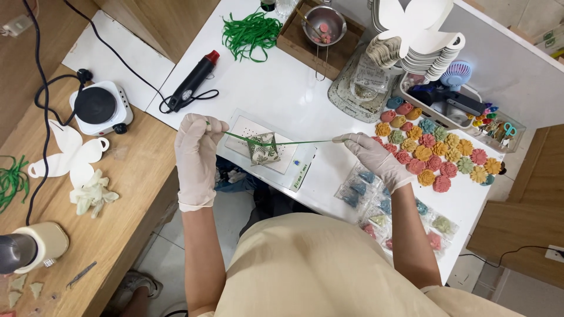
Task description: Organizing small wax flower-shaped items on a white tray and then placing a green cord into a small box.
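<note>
Both my hands wear pale gloves. My left hand [197, 154] pinches one end of a thin green ribbon [294, 142], and my right hand [375, 157] pinches the other end, so the ribbon is pulled taut between them. The ribbon wraps a small leaf-patterned packet [263, 150] that sits on a white flat scale [289, 165] on the white table [276, 88].
Many coloured flower-shaped pieces [437, 155] lie right of my right hand, with bagged ones [376, 205] nearer me. A heat gun [192, 80], a pile of green ribbons [249, 34], a metal strainer [322, 26] on a wooden board and a small hot plate [98, 107] stand farther off.
</note>
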